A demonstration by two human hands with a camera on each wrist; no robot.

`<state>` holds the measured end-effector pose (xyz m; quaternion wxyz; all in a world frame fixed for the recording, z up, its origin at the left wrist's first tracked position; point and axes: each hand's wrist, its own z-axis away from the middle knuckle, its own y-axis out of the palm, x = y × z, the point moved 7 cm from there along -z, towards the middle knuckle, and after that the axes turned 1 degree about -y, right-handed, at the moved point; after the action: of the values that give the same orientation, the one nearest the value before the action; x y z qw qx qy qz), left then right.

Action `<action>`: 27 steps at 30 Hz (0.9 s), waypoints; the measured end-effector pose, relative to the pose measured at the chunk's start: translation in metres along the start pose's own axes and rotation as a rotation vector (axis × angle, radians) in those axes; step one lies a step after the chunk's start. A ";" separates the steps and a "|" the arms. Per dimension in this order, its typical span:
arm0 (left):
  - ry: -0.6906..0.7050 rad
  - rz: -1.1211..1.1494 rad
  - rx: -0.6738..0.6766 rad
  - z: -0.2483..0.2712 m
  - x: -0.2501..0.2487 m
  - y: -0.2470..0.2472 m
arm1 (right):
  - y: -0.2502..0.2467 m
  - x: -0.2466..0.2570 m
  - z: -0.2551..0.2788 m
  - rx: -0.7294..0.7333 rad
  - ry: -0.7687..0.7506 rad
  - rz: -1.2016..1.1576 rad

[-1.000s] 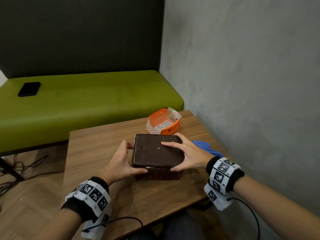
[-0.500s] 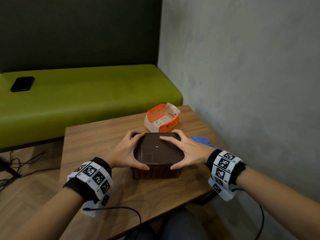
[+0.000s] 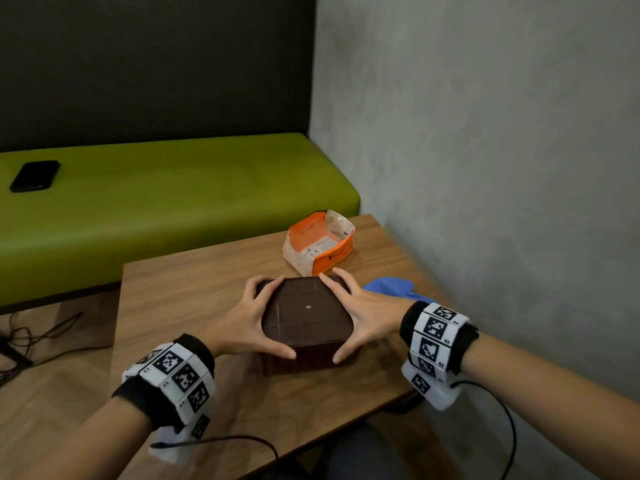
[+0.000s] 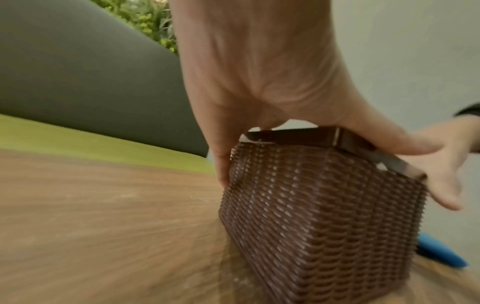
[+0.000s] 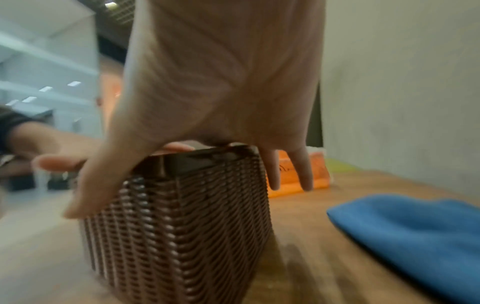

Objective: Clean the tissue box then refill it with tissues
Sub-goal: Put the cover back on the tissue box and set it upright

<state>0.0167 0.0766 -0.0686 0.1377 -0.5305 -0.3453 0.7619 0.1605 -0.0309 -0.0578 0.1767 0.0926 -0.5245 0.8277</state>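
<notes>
The dark brown square woven tissue box (image 3: 306,323) stands on the wooden table (image 3: 194,289). The left hand (image 3: 242,322) and right hand (image 3: 363,315) grip its smooth lid from opposite sides, fingers curled over the edges.

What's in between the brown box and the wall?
A blue cloth lies on the table, between the box and the wall. The head view shows it best; the right wrist view shows it too.

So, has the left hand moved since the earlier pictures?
Yes. The left hand moved closer to the orange tissue pack, now gripping the box lid.
</notes>
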 end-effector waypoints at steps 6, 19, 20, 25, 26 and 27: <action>-0.404 0.286 -0.232 -0.012 0.023 -0.010 | -0.021 -0.035 0.012 -0.369 0.307 -0.400; -0.267 0.431 -0.765 0.008 -0.034 -0.043 | -0.031 -0.009 0.041 -0.547 0.299 -0.825; -0.195 0.462 -0.833 0.012 -0.038 -0.045 | -0.030 -0.008 0.045 -0.587 0.313 -0.916; -0.092 0.596 -0.967 0.028 -0.031 -0.031 | -0.021 -0.016 0.056 -0.835 0.425 -0.762; -0.087 0.560 -0.960 0.030 -0.029 -0.028 | -0.018 -0.016 0.055 -0.847 0.404 -0.730; -0.078 0.514 -0.941 0.032 -0.026 -0.025 | -0.015 -0.016 0.054 -0.848 0.373 -0.724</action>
<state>-0.0057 0.0673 -0.0267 -0.3190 -0.5735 -0.5133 0.5530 0.1797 -0.0772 -0.0276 0.5588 0.0400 -0.7050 0.4349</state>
